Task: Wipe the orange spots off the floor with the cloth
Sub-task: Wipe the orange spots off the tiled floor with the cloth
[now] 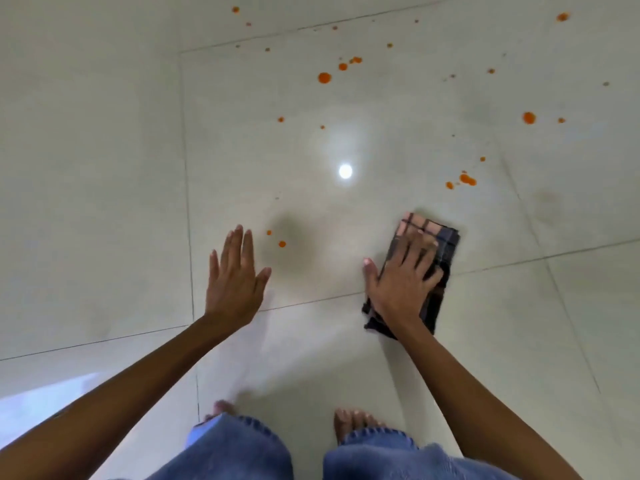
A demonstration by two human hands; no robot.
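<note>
Underfoot, the floor [104, 168] of large pale glossy tiles fills the view, crossed by thin dark joints and carrying a bright round reflection of a light [345, 171] near its middle. Two bare forearms reach forward from the bottom edge above blue jeans [235, 452] and bare feet [349, 426]. The right hand [401, 282] lies flat with fingers spread on a dark checked cloth [438, 237], pressing it against the floor; its grip is wide and closes around nothing, palm down on the fabric. The cloth is folded, lies right of centre across a tile joint, and sticks out beyond the fingertips and behind the wrist. The left hand [233, 282] is open too, fingers straight and together, empty, well apart from the cloth; whether it touches the tile cannot be told. Orange spots [324, 77] dot the far tiles, with a cluster [467, 179] just beyond the cloth and two small drops [282, 243] beside the left hand.
</note>
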